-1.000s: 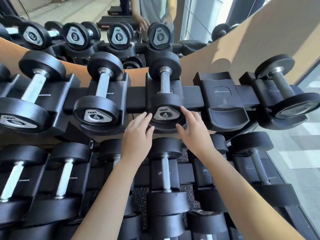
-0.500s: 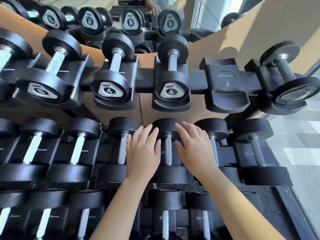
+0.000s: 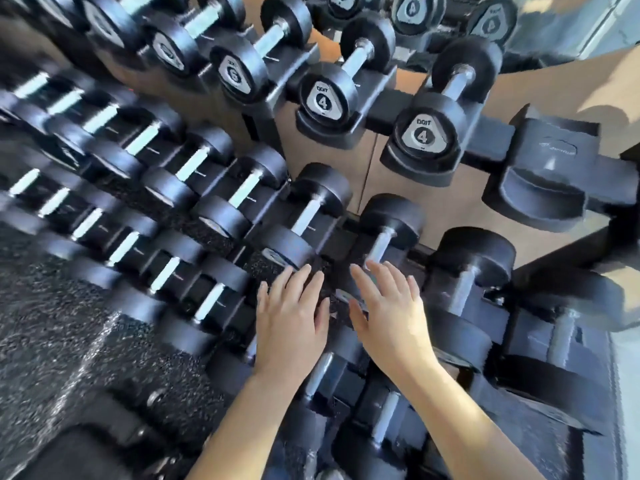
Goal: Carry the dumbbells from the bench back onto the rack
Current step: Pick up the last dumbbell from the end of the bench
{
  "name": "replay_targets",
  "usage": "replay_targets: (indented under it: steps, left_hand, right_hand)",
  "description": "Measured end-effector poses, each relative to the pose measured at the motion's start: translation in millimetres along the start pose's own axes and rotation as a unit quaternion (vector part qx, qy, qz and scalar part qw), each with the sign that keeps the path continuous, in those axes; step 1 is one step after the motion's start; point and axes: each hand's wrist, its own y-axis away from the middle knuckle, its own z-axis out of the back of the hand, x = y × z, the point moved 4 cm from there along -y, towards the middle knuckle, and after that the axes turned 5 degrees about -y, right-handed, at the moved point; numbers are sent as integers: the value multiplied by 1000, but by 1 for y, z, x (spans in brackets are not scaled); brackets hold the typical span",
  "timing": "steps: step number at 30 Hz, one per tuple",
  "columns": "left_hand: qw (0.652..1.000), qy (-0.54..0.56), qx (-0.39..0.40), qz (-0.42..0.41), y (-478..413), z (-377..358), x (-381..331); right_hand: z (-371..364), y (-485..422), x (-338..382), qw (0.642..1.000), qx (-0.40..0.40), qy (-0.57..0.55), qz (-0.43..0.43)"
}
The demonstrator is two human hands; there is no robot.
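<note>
Two black dumbbells marked 4 rest in top-row cradles of the rack, one (image 3: 323,98) to the left of the other (image 3: 424,133). An empty black cradle (image 3: 554,174) sits to their right. My left hand (image 3: 291,320) and my right hand (image 3: 388,313) hover side by side, palms down, fingers spread, holding nothing, in front of the lower rows of dumbbells. A lower-row dumbbell (image 3: 381,244) lies just beyond my right fingertips; part of it is hidden by that hand. No bench is in view.
Several more black dumbbells with steel handles fill the lower rows (image 3: 194,164) to the left, blurred. Speckled black rubber floor (image 3: 69,323) lies at the lower left. A mirror (image 3: 554,26) and tan wall (image 3: 571,77) back the rack.
Both empty hands have dropped from the front of the right 4 dumbbell down to the lower rows. The view has swung down and tilted, with motion blur at the left.
</note>
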Motion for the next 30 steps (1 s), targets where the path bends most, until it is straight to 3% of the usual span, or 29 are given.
replay_targets:
  steps: [8, 16, 23, 30]
  left_hand:
    - [986, -60, -11, 155, 95, 31, 66]
    - [943, -77, -49, 319, 205, 77, 138]
    - [899, -100, -118, 409, 357, 140, 205]
    - [856, -129, -135, 481, 534, 215, 275]
  right_hand:
    - [-26, 42, 88, 986, 52, -92, 132]
    - [-50, 100, 203, 951, 122, -147, 242]
    - [-62, 202, 330, 918, 121, -168, 339]
    - [-75, 343, 471, 876, 160, -185, 416]
